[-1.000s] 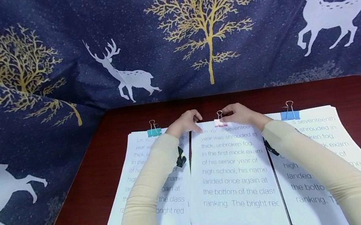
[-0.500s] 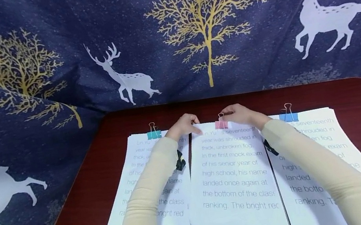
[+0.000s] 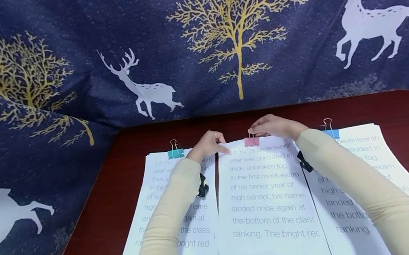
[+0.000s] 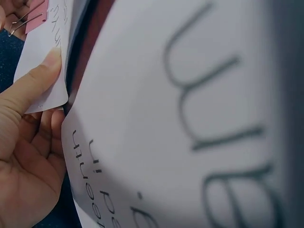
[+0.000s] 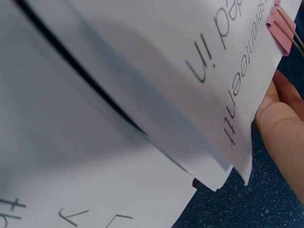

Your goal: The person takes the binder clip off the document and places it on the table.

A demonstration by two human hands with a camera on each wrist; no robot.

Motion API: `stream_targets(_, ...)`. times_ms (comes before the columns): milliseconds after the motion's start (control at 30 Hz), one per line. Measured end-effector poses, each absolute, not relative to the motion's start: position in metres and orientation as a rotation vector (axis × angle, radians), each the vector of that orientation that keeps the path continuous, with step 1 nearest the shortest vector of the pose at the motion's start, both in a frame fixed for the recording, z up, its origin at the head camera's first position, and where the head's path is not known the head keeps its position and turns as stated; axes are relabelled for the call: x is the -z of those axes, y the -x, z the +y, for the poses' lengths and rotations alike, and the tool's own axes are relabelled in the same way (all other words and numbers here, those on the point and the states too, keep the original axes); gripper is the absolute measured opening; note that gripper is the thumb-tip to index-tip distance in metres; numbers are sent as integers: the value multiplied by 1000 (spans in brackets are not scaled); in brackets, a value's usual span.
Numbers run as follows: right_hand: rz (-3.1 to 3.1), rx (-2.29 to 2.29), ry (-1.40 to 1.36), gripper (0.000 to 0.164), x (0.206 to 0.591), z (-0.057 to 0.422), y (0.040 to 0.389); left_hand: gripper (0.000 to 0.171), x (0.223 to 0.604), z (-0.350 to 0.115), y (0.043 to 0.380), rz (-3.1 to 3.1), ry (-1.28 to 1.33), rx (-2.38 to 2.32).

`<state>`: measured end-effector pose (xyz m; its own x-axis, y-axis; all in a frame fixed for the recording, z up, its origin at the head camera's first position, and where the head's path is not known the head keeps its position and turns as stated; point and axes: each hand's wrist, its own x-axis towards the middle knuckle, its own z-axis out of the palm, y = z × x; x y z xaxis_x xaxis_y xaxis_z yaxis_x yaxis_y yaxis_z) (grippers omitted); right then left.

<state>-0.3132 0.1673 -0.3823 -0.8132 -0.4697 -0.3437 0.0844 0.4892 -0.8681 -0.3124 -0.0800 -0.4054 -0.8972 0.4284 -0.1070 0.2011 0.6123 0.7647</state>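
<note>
A pink binder clip (image 3: 251, 141) sits on the top edge of the middle stack of printed paper (image 3: 267, 202). My right hand (image 3: 275, 128) has its fingertips at the clip's wire handle and pinches it. In the right wrist view, part of that hand (image 5: 282, 133) shows beyond the paper edge, its fingertips hidden. My left hand (image 3: 209, 143) grips the stack's top left corner. The left wrist view shows that thumb (image 4: 40, 78) on the printed face and the other fingers curled under the corner.
On the left lies another paper stack (image 3: 142, 219) with a teal binder clip (image 3: 175, 153). A third stack (image 3: 378, 148) on the right carries a blue clip (image 3: 333, 133), partly behind my right sleeve. The dark red table (image 3: 100, 208) ends at a blue patterned cloth (image 3: 199, 96).
The right hand's fingertips have shifted up from the body of the pink clip to the top of its wire handle. My left hand stays at the stack's corner.
</note>
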Motion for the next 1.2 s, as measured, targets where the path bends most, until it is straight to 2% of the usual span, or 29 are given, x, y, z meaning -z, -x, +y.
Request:
stream_targets(133, 2110, 1389, 353, 47, 385, 172, 316, 22, 404, -79, 312, 2552, -505, -1176)
stream_targets(367, 2043, 1436, 377, 49, 383, 173, 317, 18, 406, -80, 312, 2532, -485, -1215)
stream_targets(533, 2119, 1352, 362, 52, 386, 176, 320, 19, 409, -79, 313, 2550, -429, -1196)
stream_targets(833, 2242, 1293, 426, 48, 383, 174, 320, 16, 405, -83, 316, 2517, -410, -1179)
stream_targets(1033, 2287, 1253, 443, 54, 379, 170, 318, 17, 401, -90, 319, 2431, -341, -1306)
stream_targets(1200, 2340, 1254, 432, 49, 379, 170, 315, 18, 403, -93, 321, 2388, -314, -1373)
